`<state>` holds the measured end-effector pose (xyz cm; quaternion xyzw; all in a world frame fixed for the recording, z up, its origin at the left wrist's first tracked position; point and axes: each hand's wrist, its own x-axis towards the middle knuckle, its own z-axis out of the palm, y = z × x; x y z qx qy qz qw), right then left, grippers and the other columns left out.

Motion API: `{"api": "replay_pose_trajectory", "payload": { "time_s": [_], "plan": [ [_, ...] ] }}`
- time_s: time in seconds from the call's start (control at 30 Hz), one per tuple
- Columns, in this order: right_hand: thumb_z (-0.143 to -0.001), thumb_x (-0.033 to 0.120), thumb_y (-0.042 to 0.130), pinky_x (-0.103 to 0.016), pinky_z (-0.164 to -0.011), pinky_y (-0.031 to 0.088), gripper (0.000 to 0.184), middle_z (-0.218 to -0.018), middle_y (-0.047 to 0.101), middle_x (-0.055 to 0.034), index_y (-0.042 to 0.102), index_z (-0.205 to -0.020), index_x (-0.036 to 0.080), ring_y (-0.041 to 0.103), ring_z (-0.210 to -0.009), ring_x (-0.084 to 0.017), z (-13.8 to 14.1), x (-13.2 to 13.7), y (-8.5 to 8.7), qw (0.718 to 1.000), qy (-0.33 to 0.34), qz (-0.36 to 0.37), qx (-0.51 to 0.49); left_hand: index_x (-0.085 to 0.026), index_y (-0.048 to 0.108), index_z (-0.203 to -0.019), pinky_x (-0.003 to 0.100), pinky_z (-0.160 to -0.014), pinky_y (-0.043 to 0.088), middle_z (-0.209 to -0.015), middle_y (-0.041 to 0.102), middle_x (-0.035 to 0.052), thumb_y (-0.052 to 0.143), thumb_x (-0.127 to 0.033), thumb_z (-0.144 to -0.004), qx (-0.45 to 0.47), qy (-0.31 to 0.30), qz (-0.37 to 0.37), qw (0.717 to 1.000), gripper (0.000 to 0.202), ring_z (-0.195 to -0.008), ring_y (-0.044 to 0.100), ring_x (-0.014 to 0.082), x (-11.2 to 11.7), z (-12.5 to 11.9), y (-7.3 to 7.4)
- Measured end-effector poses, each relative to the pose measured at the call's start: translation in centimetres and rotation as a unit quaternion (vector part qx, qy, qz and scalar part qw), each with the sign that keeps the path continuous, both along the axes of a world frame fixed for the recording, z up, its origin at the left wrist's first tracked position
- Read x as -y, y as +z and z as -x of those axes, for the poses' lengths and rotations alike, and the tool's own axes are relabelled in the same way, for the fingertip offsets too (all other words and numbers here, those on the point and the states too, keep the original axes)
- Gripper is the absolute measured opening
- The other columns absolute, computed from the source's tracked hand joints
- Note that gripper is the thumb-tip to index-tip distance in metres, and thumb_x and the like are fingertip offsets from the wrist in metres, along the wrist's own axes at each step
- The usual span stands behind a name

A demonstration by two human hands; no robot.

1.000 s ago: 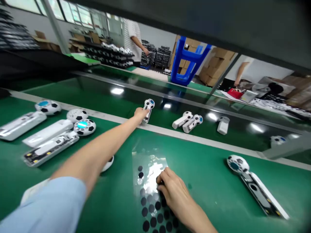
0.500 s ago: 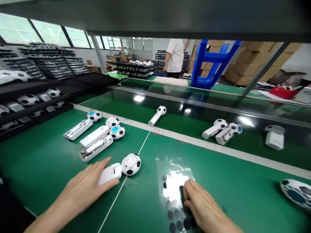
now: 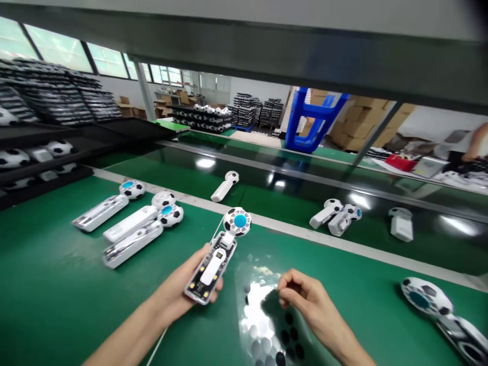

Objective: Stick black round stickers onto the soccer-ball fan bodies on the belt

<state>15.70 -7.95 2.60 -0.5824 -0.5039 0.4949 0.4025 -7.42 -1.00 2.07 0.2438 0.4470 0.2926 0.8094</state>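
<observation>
While I watch from afar, my left hand [image 3: 183, 287] cradles a soccer-ball handheld fan [image 3: 215, 264] with its casing open, showing a dark circuit board. My right hand [image 3: 310, 300] hovers just above a sheet of black round stickers [image 3: 263, 320] on the green desk [image 3: 49, 259], its fingers [image 3: 290, 279] pinched together; I cannot tell whether they hold a sticker. More fans [image 3: 131, 223] lie left of those fingers
</observation>
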Motion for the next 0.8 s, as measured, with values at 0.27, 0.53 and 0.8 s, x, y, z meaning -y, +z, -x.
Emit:
{"api": "replay_pose_trajectory", "payload": {
  "time_s": [0.27, 0.53, 0.8],
  "plan": [
    [-0.073, 0.02, 0.051, -0.021, -0.054, 0.042, 0.006, -0.056, 0.05, 0.004, 0.055, -0.069, 0.017, 0.051, -0.052, -0.009, 1.7, -3.5, 2.8, 0.996, -0.042, -0.064, -0.04, -0.016, 0.058, -0.101, 0.021, -0.053, 0.047, -0.077, 0.064, 0.0046, 0.075, -0.039, -0.066, 0.094, -0.038, -0.091, 0.991, 0.045, -0.06, 0.059, 0.0136, -0.7, -5.7, -2.5],
    [-0.08, 0.009, 0.048, -0.021, -0.062, 0.039, 0.017, -0.074, 0.053, 0.0014, 0.056, -0.068, 0.018, 0.051, -0.068, -0.01, 3.6, -3.6, 2.3, 0.974, -0.026, -0.154, 0.166, -0.021, 0.04, -0.131, 0.037, -0.103, 0.033, -0.128, 0.052, 0.0083, 0.064, -0.024, -0.069, -0.098, -0.05, -0.324, 0.94, 0.066, -0.123, 0.041, 0.0284, -0.4, -5.7, -2.9],
    [-0.083, 0.009, 0.046, -0.022, -0.06, 0.037, 0.019, -0.074, 0.055, 0.0016, 0.058, -0.074, 0.02, 0.053, -0.066, -0.011, 4.5, -3.2, 1.3, 0.953, -0.018, -0.191, 0.236, -0.022, 0.032, -0.136, 0.034, -0.1, 0.037, -0.136, 0.045, 0.0063, 0.054, -0.022, -0.075, -0.136, -0.105, -0.366, 0.915, 0.064, -0.127, 0.037, 0.0274, 0.0, -5.7, -2.5]
  ]
}}
